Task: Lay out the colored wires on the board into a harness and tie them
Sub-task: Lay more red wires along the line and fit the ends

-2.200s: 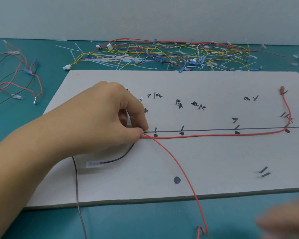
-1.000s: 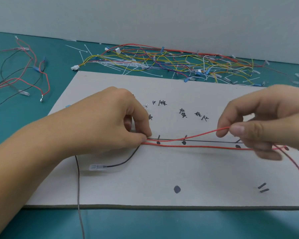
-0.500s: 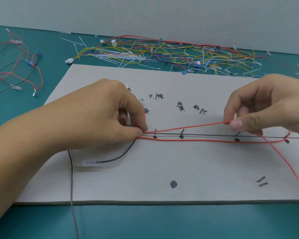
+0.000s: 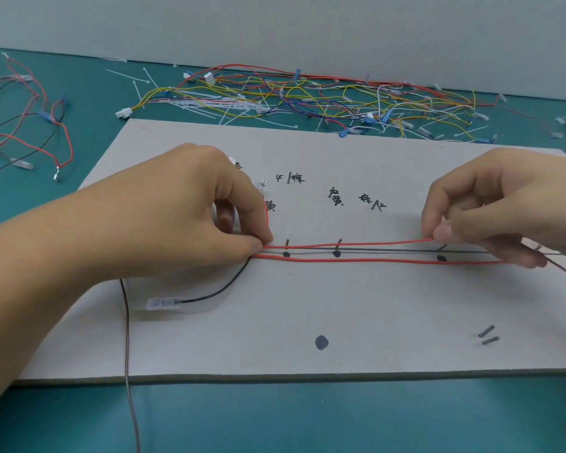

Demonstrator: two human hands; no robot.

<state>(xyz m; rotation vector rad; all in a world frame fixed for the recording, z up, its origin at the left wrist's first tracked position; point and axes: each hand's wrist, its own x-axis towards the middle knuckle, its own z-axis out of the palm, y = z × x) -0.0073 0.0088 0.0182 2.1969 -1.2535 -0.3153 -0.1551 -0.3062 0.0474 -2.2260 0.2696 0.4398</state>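
I see the left hand (image 4: 183,220) with thumb and forefinger pinched on the thin red wire (image 4: 356,260). It grips at the left end of the black line drawn across the flat grey board (image 4: 307,305). Two runs of red leave that pinch, side by side. The upper one goes past the short metal pins (image 4: 339,242) to the right hand (image 4: 490,204), which nips it between thumb and forefinger just above the board. The lower one lies on the board, just under the row of black dots (image 4: 336,254), and passes beneath the right hand. I cannot tell whether the lower fingers there press on it.

A black wire with a clear plastic terminal (image 4: 209,297) curves out from under the left hand and rests on the board, nearer me. The board sits on the teal worktop (image 4: 275,420). A loose heap of yellow, red and blue wires (image 4: 307,96) is strewn beyond its far edge, near the wall.
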